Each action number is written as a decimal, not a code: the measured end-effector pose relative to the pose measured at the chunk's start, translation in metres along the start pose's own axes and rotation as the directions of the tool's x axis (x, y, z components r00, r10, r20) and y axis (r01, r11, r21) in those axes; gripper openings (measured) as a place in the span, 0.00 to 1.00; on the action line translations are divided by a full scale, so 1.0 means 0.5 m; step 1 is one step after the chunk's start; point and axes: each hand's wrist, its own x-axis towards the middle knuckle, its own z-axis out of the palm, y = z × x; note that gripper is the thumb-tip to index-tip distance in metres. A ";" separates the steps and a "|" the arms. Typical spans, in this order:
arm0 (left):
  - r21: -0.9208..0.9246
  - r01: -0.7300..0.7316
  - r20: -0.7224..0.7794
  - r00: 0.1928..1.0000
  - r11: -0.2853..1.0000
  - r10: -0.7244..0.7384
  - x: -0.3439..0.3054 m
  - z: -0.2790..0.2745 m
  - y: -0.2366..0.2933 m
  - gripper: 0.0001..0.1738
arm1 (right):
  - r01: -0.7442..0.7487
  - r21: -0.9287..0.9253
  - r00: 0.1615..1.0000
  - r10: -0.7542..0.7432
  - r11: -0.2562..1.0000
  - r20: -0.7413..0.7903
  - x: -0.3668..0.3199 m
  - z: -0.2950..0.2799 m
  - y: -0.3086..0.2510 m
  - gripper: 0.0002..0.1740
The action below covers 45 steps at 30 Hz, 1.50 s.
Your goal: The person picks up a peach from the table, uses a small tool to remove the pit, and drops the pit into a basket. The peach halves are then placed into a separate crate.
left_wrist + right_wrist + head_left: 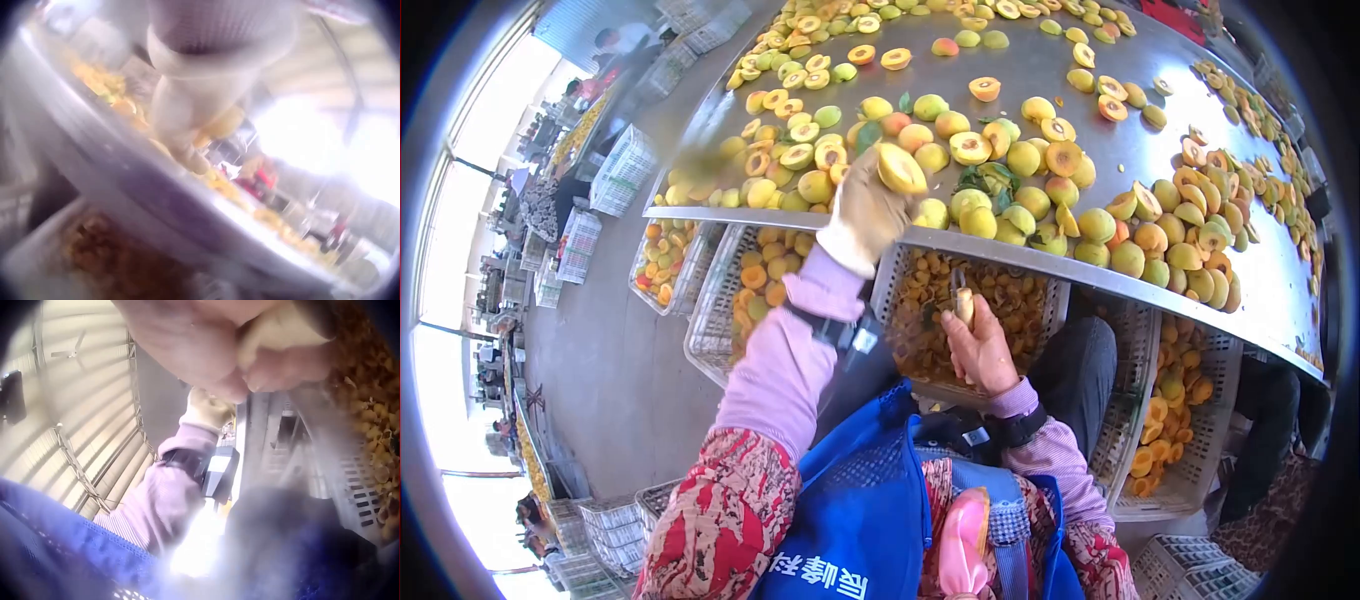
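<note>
My left hand (866, 212), in a pale glove, holds a halved yellow peach (902, 170) over the near edge of the metal table (1090, 262). Its cut face shows in the head view; in the left wrist view the peach (226, 123) is blurred beside the gloved fingers. Lower down, my bare right hand (984, 352) grips a knife (965, 306) by its light wooden handle, blade pointing away from me. This hand is over a crate (884, 290) of brown-orange pits and scraps. In the right wrist view, fingers wrap the handle (281, 339).
Whole and halved peaches (975, 215) lie in heaps along the table, some with green leaves (990, 180). Crates of peaches (665, 262) stand under the edge at left, and another crate (1200, 470) is at right. Stacked crates (622, 170) line the floor farther left.
</note>
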 end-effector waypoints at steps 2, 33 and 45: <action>0.081 0.026 -0.129 0.991 0.996 -0.015 -0.067 -0.017 -0.032 0.24 | 0.042 -0.024 0.999 -0.042 0.999 0.001 -0.011 0.012 -0.015 0.11; 0.007 -0.108 -0.402 0.910 0.994 0.102 -0.157 -0.075 -0.243 0.17 | 0.152 -0.694 0.964 -0.260 0.703 -0.051 -0.003 0.035 0.045 0.17; 0.293 -0.209 -0.401 0.859 0.933 0.318 -0.152 -0.066 -0.245 0.14 | 0.198 -0.610 0.976 -0.214 0.767 0.047 0.027 0.030 0.043 0.20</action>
